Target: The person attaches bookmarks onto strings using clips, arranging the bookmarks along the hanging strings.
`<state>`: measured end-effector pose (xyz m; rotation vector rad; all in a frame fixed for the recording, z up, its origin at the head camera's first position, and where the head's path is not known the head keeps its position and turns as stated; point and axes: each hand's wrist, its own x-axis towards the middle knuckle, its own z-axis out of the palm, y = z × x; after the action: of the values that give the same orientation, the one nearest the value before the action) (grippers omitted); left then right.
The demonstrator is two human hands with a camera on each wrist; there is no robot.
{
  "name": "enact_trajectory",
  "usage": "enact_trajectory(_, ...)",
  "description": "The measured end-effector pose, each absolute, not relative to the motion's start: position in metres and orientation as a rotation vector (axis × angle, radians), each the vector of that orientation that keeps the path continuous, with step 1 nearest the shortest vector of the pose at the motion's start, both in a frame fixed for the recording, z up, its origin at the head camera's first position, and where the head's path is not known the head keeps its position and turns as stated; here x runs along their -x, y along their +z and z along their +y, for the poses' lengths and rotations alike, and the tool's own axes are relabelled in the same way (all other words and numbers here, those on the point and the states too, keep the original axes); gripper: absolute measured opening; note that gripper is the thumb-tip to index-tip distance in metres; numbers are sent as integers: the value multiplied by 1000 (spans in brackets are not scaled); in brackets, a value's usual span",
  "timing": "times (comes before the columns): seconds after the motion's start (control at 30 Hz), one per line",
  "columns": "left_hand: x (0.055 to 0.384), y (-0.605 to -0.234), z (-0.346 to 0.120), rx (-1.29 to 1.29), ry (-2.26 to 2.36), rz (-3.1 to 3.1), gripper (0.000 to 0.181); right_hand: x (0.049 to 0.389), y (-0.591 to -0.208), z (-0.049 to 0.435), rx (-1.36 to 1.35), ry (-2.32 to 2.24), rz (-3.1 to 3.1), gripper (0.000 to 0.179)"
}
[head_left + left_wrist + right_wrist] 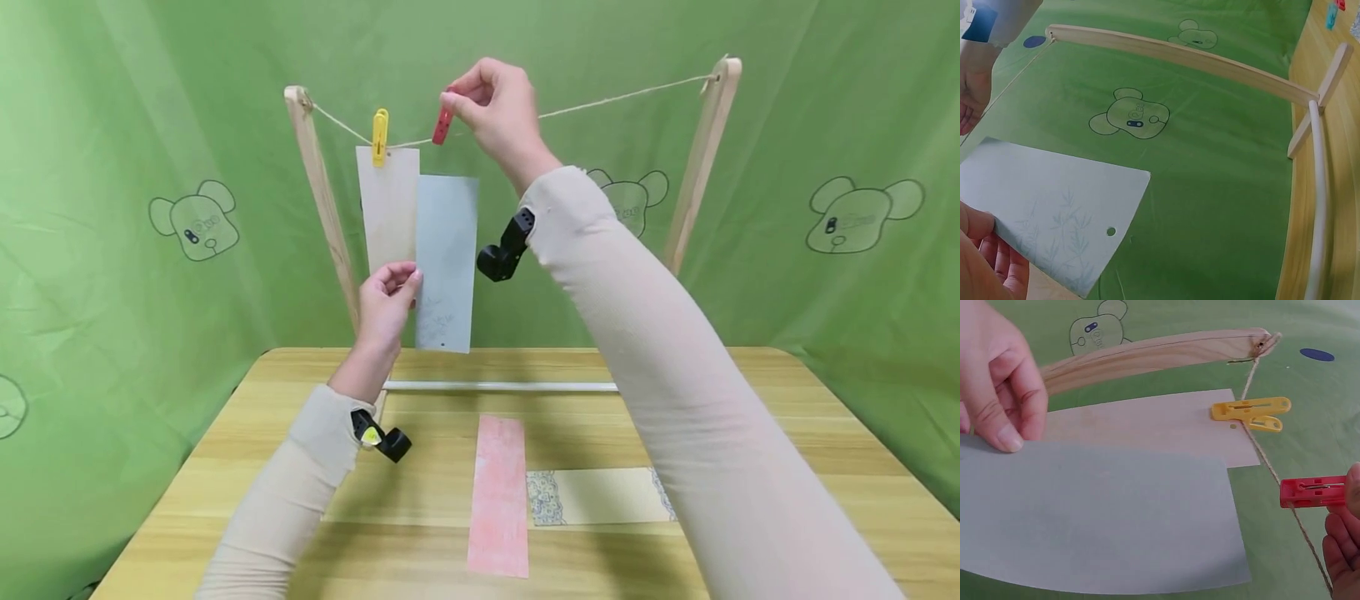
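Note:
My left hand pinches the left edge of a pale blue paper card, which hangs upright below the string. The left wrist view shows faint bamboo drawings and a punched hole near the card's lower end. My right hand grips a red clothespin by its upper end, its lower end at the string. Just to the left, a yellow clothespin clips a whitish card to the string. The blue card's top edge sits a little below the red clothespin, and it partly covers the whitish card in the right wrist view.
Two wooden posts, left and right, carry the string. A white rod runs low between them. A pink card and a cream card with blue patterned ends lie on the wooden table. Green cloth hangs behind.

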<state>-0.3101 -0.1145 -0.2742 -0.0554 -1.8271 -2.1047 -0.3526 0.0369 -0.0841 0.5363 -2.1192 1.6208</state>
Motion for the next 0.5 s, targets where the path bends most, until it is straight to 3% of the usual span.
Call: enact_trajectory(0.5,318,-270,-118,71,-2075,-1786,7,354,-97,31,-561,1395,-2264,15)
